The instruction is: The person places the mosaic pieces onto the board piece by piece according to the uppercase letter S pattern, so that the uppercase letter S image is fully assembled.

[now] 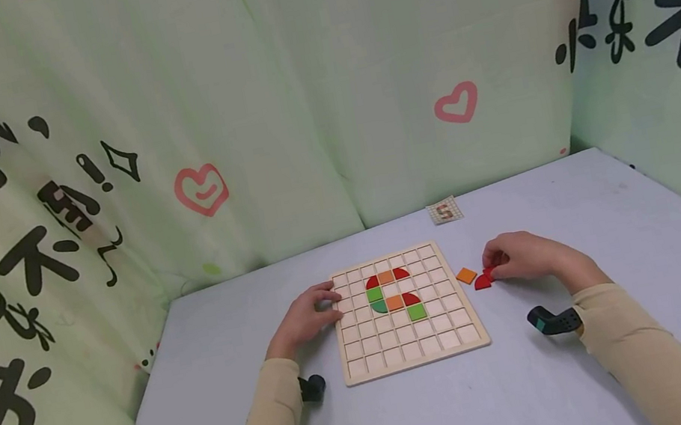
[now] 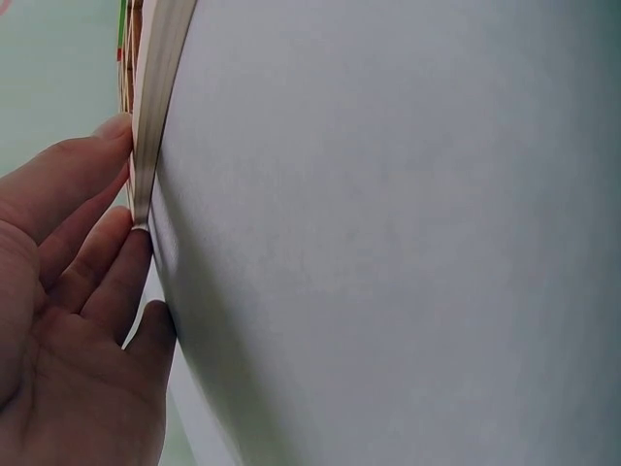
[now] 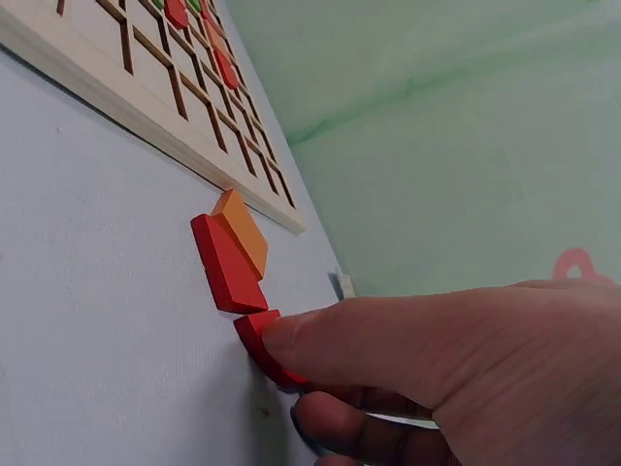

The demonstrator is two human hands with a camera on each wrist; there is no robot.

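Note:
A wooden grid board point(image 1: 374, 366) lies on the table, with several coloured pieces set in its cells: red quarter circles, orange squares, green squares and a dark green quarter circle point(image 1: 378, 307). My left hand point(image 1: 304, 317) touches the board's left edge with thumb and fingers fairly straight, seen also in the left wrist view. Right of the board, my right hand point(image 1: 529, 257) pinches a red quarter-circle piece point(image 3: 254, 335) between thumb and fingers, low at the tabletop. Another red piece point(image 3: 228, 267) lies beside it, near an orange square point(image 1: 466, 275).
A small pattern card point(image 1: 445, 211) with a figure on a grid lies at the table's back edge. The pale table point(image 1: 391, 424) meets a light green curtain point(image 1: 306, 97) behind and at both sides. Black cameras are strapped to both wrists.

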